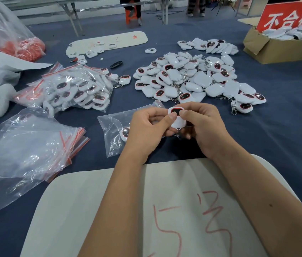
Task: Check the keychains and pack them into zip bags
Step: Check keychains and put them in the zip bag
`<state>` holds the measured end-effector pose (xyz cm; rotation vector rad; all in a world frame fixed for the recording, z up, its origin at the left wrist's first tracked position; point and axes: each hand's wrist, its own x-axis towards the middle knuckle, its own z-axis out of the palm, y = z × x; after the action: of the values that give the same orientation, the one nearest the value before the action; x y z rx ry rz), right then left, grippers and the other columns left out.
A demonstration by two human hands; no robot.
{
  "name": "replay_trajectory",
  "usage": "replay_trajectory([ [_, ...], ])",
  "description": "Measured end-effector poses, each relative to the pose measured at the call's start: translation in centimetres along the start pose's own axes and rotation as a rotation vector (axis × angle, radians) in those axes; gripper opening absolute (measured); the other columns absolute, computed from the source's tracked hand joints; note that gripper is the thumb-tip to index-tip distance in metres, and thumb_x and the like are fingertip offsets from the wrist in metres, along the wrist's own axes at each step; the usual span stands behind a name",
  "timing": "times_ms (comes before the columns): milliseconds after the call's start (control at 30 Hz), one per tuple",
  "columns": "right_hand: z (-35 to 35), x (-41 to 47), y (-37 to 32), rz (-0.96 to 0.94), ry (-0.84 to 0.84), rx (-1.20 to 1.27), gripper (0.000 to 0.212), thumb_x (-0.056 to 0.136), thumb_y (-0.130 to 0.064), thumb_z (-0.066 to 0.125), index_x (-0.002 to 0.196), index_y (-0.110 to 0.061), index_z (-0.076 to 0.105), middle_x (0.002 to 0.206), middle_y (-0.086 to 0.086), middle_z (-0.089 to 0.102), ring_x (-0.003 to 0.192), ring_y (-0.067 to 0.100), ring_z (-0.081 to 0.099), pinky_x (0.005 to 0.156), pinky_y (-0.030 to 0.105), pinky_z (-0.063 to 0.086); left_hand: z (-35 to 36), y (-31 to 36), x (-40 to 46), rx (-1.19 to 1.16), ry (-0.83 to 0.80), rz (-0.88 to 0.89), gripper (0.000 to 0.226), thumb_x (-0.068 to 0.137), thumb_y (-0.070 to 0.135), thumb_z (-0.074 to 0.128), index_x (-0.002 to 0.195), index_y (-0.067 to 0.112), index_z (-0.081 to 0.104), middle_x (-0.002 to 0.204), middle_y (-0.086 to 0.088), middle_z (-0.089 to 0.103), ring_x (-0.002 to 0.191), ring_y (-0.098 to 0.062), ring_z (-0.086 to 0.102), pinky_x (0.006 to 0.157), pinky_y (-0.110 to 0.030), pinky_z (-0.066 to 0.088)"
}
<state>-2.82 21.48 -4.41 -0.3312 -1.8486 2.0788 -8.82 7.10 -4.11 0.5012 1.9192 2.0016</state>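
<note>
Between the two hands, just above the blue tabletop point(285, 127), a single white keychain point(177, 117) is held for inspection, dark face toward the viewer. Left hand point(149, 127): thumb pressed on the face, fingers curled behind the body. Right hand point(200, 127): thumb and forefinger pinching the upper right edge, remaining fingers curled below. The keychain's long axis runs away from the person, face end far, metal clasp point(178, 133) hanging at the near end between the palms.

Directly left of and partly beneath the left hand lies a zip bag point(113, 134) already holding one keychain; its far corner shows beyond the knuckles, though where its mouth lies cannot be told. The move into that bag would thus run leftward and down, and the left hand is the nearer to it.

Further off: unchecked keychains in a loose pile point(192, 78), filled bags in a heap point(76, 88), empty bags stacked at near left point(35, 145), a cardboard box point(268, 51) at far right.
</note>
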Motion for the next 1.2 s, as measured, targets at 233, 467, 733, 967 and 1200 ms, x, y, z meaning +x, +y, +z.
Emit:
replay_trajectory([
  [233, 0.17, -0.36, 0.03, -0.089, -0.047, -0.074, 0.022, 0.099, -0.004, 0.059, 0.098, -0.014, 0.078, 0.074, 0.010, 0.066, 0.058, 0.018, 0.054, 0.050, 0.027, 0.043, -0.40, -0.10, 0.05, 0.009, 0.007, 0.037, 0.004, 0.093, 0.009, 0.075, 0.093, 0.013, 0.075, 0.077, -0.003, 0.075, 0.067, -0.015, 0.070, 0.065, -0.027, 0.059],
  [467, 0.47, -0.56, 0.17, -0.160, -0.058, -0.214, 0.027, 0.100, -0.001, 0.058, 0.096, -0.021, 0.076, 0.071, -0.002, 0.069, 0.057, 0.008, 0.058, 0.053, 0.022, 0.047, -0.20, 0.10, 0.08, -0.012, 0.054, -0.002, 0.005, 0.094, 0.006, 0.072, 0.089, 0.008, 0.071, 0.076, -0.010, 0.071, 0.071, -0.018, 0.068, 0.071, -0.035, 0.063],
  [733, 0.48, -0.55, 0.19, -0.176, -0.083, -0.245, 0.020, 0.102, -0.003, 0.059, 0.109, -0.014, 0.075, 0.079, -0.004, 0.071, 0.060, 0.010, 0.061, 0.058, 0.023, 0.050, 0.01, 0.59, -0.04, -0.037, 0.102, -0.017, 0.009, 0.094, 0.003, 0.069, 0.086, 0.007, 0.068, 0.074, -0.011, 0.062, 0.067, -0.018, 0.063, 0.064, -0.030, 0.058],
  [967, 0.71, -0.71, 0.09, -0.216, -0.042, -0.256, 0.020, 0.101, -0.001, 0.061, 0.109, -0.013, 0.075, 0.070, -0.008, 0.066, 0.057, 0.015, 0.055, 0.060, 0.037, 0.054, -0.21, 0.34, -0.13, -0.035, 0.080, 0.026, 0.005, 0.089, 0.012, 0.074, 0.091, 0.008, 0.070, 0.080, -0.009, 0.064, 0.073, -0.019, 0.063, 0.070, -0.035, 0.060],
  [1200, 0.75, -0.85, -0.13, -0.236, -0.077, -0.270, 0.027, 0.100, -0.002, 0.064, 0.114, -0.021, 0.075, 0.077, -0.002, 0.069, 0.065, 0.036, 0.050, 0.062, 0.041, 0.052, -0.30, 0.42, -0.04, -0.046, 0.084, 0.053, 0.007, 0.095, 0.014, 0.072, 0.091, 0.008, 0.070, 0.082, -0.008, 0.068, 0.080, -0.024, 0.067, 0.072, -0.044, 0.065],
])
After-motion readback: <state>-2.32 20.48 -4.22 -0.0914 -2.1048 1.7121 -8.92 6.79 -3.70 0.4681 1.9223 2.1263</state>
